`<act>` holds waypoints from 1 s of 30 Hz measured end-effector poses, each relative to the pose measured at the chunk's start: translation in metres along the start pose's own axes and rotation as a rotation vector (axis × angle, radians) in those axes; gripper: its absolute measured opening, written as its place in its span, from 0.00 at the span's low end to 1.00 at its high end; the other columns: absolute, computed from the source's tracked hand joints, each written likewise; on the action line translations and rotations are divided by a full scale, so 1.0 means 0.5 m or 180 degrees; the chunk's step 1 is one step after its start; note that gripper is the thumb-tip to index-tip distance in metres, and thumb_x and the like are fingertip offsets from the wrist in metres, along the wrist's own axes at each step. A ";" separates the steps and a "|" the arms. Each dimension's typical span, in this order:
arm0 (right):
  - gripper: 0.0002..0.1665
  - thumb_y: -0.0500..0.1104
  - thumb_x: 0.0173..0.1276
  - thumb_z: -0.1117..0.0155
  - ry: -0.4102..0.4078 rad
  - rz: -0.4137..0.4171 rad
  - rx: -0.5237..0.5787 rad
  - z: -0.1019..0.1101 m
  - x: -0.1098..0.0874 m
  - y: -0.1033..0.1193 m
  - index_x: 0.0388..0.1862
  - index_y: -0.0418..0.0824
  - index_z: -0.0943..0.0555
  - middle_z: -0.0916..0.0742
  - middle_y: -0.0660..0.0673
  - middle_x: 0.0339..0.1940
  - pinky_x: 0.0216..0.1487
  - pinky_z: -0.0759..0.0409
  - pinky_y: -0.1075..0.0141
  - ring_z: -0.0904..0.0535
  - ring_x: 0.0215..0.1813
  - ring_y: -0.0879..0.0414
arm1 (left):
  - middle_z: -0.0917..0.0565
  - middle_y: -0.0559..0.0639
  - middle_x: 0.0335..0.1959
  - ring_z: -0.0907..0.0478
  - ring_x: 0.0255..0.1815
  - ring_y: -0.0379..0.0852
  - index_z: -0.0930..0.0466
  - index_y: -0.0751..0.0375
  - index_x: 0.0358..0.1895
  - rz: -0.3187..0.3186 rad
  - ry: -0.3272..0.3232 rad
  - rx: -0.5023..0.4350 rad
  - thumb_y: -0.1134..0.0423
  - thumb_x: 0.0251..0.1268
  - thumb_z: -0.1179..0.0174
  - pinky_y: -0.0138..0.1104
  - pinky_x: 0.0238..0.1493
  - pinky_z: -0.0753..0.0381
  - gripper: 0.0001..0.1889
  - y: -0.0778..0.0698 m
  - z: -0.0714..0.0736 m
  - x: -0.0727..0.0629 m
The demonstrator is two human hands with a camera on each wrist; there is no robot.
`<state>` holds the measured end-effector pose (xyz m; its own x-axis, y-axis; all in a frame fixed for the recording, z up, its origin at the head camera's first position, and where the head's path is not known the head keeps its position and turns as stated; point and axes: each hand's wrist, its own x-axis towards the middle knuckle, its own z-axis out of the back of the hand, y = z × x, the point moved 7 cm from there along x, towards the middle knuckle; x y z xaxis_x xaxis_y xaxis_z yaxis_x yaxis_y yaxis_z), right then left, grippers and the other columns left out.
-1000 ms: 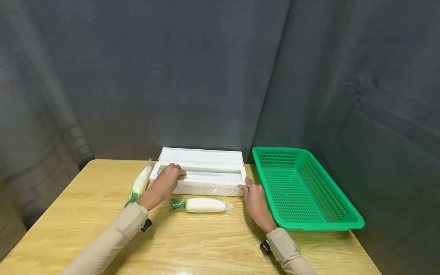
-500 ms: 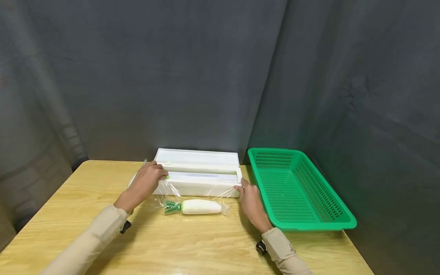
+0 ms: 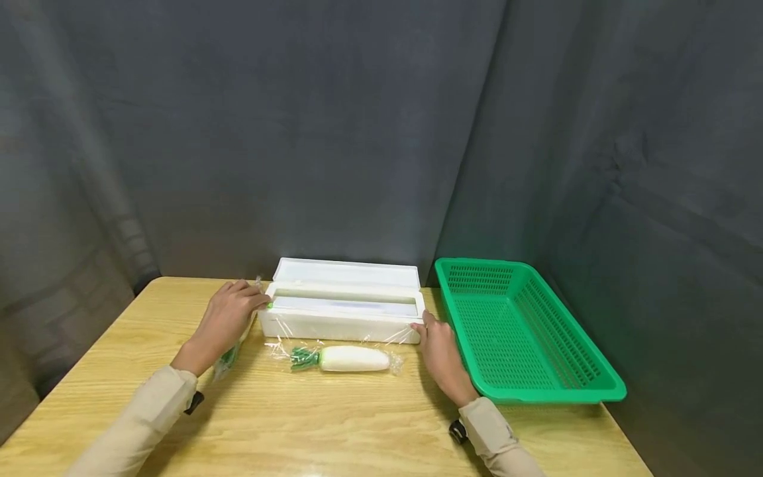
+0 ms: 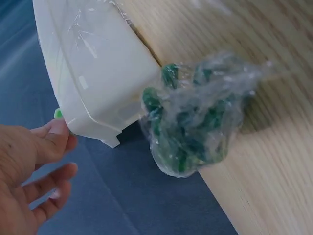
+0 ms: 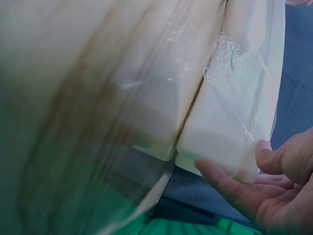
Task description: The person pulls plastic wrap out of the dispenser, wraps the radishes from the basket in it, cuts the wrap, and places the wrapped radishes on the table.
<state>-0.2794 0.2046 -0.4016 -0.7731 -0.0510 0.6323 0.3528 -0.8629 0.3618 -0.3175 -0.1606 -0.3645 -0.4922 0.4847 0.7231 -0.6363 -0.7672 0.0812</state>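
A white cling film dispenser (image 3: pixel 340 326) lies on the table with its lid (image 3: pixel 346 273) raised at the back. At its left end my left hand (image 3: pixel 223 321) pinches a small green slide cutter (image 4: pixel 58 113) between thumb and fingertip. My right hand (image 3: pixel 440 348) grips the dispenser's right end, thumb on one face and fingers against the end. Clear film hangs creased over the front. Just before it lies a white radish (image 3: pixel 354 358) with green leaves, in film. A second wrapped radish is mostly hidden behind my left hand; its green leaves (image 4: pixel 186 122) show in the left wrist view.
A green perforated basket (image 3: pixel 536 396) stands on the right, close to my right hand. The wooden table (image 3: pixel 334 424) ends at grey curtains (image 3: pixel 298 146) behind and at the sides.
My left hand has slid the green cutter leftward along the dispenser, from left of its middle to its left end. My right hand has stayed on the right end.
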 end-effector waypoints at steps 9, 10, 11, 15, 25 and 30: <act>0.10 0.34 0.70 0.29 0.0008 -0.0010 0.0035 -0.004 0.005 0.002 0.36 0.27 0.20 0.12 0.30 0.25 0.26 0.16 0.51 0.11 0.31 0.40 | 0.09 0.54 0.34 0.16 0.37 0.54 0.08 0.60 0.35 -0.0039 0.0036 0.0260 0.84 0.52 0.36 0.44 0.34 0.27 0.16 -0.001 0.005 -0.004; 0.10 0.34 0.69 0.29 0.0007 -0.0009 0.0038 -0.005 0.006 0.003 0.35 0.27 0.20 0.12 0.30 0.25 0.26 0.17 0.51 0.11 0.31 0.40 | 0.09 0.54 0.34 0.17 0.37 0.54 0.08 0.60 0.35 0.0001 0.0056 0.0282 0.83 0.52 0.35 0.44 0.34 0.27 0.15 0.001 0.006 -0.005; 0.10 0.34 0.69 0.29 0.0014 -0.0016 0.0053 -0.005 0.006 0.004 0.34 0.29 0.21 0.13 0.31 0.25 0.26 0.17 0.51 0.11 0.31 0.40 | 0.08 0.54 0.34 0.16 0.37 0.55 0.08 0.60 0.35 0.0042 0.0068 0.0289 0.81 0.53 0.34 0.45 0.34 0.26 0.14 0.001 0.006 -0.006; 0.12 0.35 0.69 0.28 0.0040 -0.0075 -0.0003 -0.004 0.004 0.005 0.32 0.30 0.22 0.13 0.30 0.25 0.26 0.17 0.49 0.11 0.32 0.37 | 0.09 0.55 0.36 0.15 0.39 0.57 0.08 0.61 0.35 0.0160 0.0173 0.0310 0.78 0.55 0.32 0.48 0.37 0.23 0.10 -0.003 0.004 -0.005; 0.25 0.36 0.71 0.28 0.0297 -0.0476 -0.0158 -0.002 -0.005 0.011 0.58 0.19 0.22 0.14 0.24 0.49 0.41 0.14 0.39 0.14 0.48 0.30 | 0.10 0.58 0.41 0.15 0.44 0.60 0.10 0.65 0.41 0.0167 0.0375 0.0331 0.75 0.59 0.29 0.51 0.40 0.21 0.07 -0.026 0.001 -0.002; 0.30 0.37 0.70 0.27 0.0273 -0.0357 -0.0258 -0.003 -0.005 0.023 0.65 0.21 0.25 0.19 0.22 0.61 0.45 0.16 0.35 0.19 0.58 0.27 | 0.10 0.57 0.36 0.14 0.39 0.59 0.11 0.65 0.38 0.0182 0.0115 0.0176 0.69 0.61 0.26 0.50 0.38 0.22 0.05 -0.028 0.005 0.003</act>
<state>-0.2742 0.1939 -0.4001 -0.8487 0.0082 0.5289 0.2207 -0.9032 0.3680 -0.3078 -0.1502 -0.3628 -0.5485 0.4535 0.7025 -0.5732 -0.8156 0.0789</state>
